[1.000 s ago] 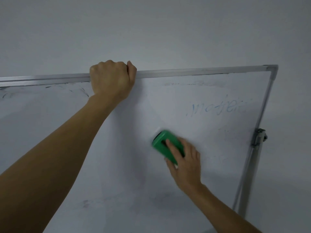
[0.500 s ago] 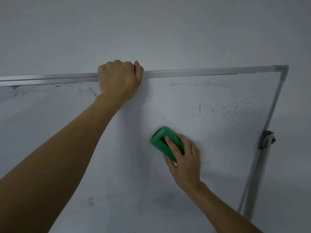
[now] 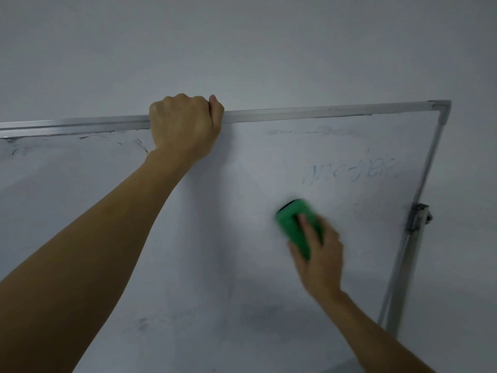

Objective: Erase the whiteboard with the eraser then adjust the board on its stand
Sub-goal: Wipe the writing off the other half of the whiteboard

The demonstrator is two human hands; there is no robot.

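The whiteboard (image 3: 215,224) fills most of the head view, framed in aluminium. My left hand (image 3: 185,127) grips the top rail of the frame, fingers curled over it. My right hand (image 3: 320,254) holds a green eraser (image 3: 293,224) flat against the board right of centre; both are motion-blurred. Faint blue writing (image 3: 352,170) sits above and to the right of the eraser. Dark smudges (image 3: 113,141) run under the top rail at the left.
The stand's metal post (image 3: 403,270) with a clamp bracket (image 3: 419,216) runs down the board's right edge. A plain grey wall (image 3: 242,49) lies behind the board. More faint smears (image 3: 142,324) mark the lower left of the board.
My right hand has slid the eraser to the right and slightly up across the board. My left hand keeps its grip on the top rail.
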